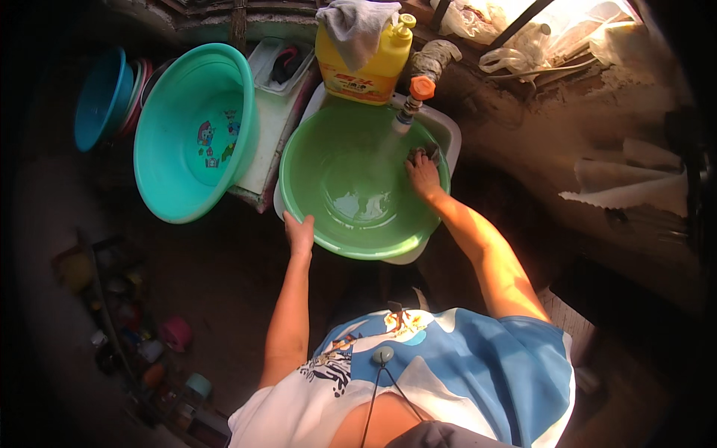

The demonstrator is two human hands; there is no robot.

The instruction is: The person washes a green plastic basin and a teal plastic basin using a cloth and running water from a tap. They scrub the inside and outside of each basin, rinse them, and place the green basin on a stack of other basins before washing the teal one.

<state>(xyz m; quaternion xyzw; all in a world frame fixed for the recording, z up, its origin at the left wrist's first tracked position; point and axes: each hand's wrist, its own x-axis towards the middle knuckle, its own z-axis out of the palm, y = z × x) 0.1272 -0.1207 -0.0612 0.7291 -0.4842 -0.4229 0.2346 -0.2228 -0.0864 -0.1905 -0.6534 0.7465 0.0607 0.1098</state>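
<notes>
A large green plastic basin (358, 252) rests tilted on a white sink (452, 134). My left hand (299, 232) grips its near left rim, the thumb towards the inside. Against the inner right wall, my right hand (423, 172) presses a dark, crumpled cloth (425, 152), which its fingers partly cover. Water seems to run from the tap with an orange handle (422, 88) into the basin, where light glints on the wet bottom.
A turquoise basin (193, 134) leans at the left, with a blue basin (101, 101) beyond. Behind the sink stands a yellow detergent jug (358, 73) under a grey cloth (358, 25). A white tray (280, 67) sits beside it.
</notes>
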